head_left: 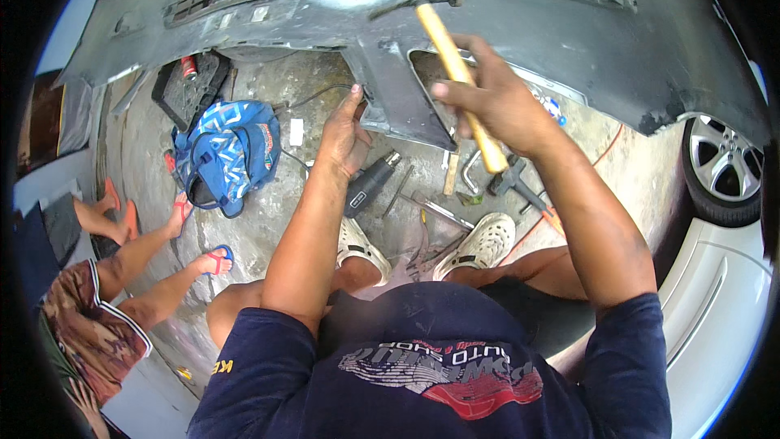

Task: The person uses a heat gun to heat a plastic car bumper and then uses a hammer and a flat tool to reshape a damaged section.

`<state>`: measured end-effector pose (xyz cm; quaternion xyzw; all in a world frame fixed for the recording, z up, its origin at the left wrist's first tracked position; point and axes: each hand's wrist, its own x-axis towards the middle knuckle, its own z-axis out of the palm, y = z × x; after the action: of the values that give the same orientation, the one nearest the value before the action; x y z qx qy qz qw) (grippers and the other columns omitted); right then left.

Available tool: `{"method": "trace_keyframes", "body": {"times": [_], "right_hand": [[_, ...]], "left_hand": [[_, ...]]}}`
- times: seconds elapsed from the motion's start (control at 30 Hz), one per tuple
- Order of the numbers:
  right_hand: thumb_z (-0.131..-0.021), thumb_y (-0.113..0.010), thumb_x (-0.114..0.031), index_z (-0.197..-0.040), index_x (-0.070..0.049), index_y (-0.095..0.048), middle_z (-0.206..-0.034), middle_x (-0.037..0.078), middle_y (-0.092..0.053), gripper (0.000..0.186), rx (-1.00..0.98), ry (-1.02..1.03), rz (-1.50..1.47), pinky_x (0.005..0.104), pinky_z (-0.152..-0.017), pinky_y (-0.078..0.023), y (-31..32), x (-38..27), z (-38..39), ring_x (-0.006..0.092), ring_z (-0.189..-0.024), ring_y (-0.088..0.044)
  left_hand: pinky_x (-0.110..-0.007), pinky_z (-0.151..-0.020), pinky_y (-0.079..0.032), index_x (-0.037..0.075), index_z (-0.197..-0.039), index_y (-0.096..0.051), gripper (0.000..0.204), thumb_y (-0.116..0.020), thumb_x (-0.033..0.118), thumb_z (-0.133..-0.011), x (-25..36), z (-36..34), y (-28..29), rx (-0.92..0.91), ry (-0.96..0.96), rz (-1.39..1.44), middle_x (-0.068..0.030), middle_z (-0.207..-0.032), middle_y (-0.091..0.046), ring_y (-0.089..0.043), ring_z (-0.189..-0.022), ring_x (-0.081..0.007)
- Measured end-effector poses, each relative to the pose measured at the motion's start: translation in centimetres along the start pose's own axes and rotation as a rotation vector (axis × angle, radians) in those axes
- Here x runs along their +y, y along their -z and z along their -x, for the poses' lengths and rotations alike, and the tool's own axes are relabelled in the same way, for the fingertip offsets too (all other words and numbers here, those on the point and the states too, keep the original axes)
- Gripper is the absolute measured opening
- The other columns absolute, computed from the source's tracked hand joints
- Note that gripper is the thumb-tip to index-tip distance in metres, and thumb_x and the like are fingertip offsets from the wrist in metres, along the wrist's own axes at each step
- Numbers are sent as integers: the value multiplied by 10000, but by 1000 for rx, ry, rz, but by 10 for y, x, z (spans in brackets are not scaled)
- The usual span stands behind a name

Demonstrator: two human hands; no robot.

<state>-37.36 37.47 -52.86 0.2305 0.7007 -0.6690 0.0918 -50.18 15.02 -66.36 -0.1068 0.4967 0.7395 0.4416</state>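
A grey car bumper (317, 20) stretches across the far side, scuffed and dusty, with a grille opening and a strip hanging down near its middle. In my right hand (496, 93) is a hammer (451, 57) with a light wooden handle and a thin dark head, which overlaps the bumper in view. The fingers wrap round the handle's middle. My left hand (345, 134) grips the left edge of the hanging strip (398, 102), thumb up and fingers partly hidden. Below that hand a dark heat gun (372, 183) lies on the floor.
Loose tools lie before my light clogs (479, 245), among them a black-headed hammer (520, 184). A blue bag (231, 150) and a black tray (191, 85) are at left. Another person in sandals (218, 260) is at far left. A car wheel (723, 167) stands at right.
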Motion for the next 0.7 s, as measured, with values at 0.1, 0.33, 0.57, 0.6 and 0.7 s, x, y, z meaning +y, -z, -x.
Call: {"method": "trace_keyframes", "body": {"times": [0.1,0.33,0.57,0.6,0.7], "right_hand": [[-1020,-699,-256,-1440,-69,-600,-978,146,-736,471,72,-50,270,364,-742,-565,28,7,10,220,-814,-718],[-1018,-673,-164,-1433,-96,-620,-1163,249,-733,425,227,385,490,433,-901,-562,10,18,6,403,-1027,-731],[-1018,-655,-154,-1487,-140,-589,-1307,209,-707,474,136,449,595,463,-967,-567,-9,44,-13,420,-1139,-702],[-1018,-656,-154,-1495,-149,-584,-1315,205,-705,482,115,328,627,463,-976,-566,-8,53,-15,419,-1149,-699],[-1017,-653,-146,-1495,-146,-586,-1314,211,-706,482,177,424,641,466,-991,-558,-3,63,-17,414,-1175,-692]], "left_hand": [[-481,-1137,-464,-43,-1504,-459,663,-531,484,-1108,8,2,-4,66,86,85,-188,-1485,-564,-576,-1343,-273],[-489,-1144,-460,34,-1487,-511,568,-493,473,-1126,12,-10,0,57,80,-37,-166,-1384,-618,-629,-1247,-281],[-472,-1069,-529,54,-1442,-549,496,-508,433,-1126,-1,-12,-8,122,68,145,-142,-1302,-650,-658,-1183,-276],[-469,-1062,-536,51,-1441,-548,498,-509,435,-1125,0,-12,-10,131,84,120,-143,-1300,-649,-658,-1182,-279],[-466,-1045,-554,43,-1436,-550,510,-510,443,-1123,2,-10,-13,161,98,53,-148,-1291,-647,-663,-1173,-284]]}}
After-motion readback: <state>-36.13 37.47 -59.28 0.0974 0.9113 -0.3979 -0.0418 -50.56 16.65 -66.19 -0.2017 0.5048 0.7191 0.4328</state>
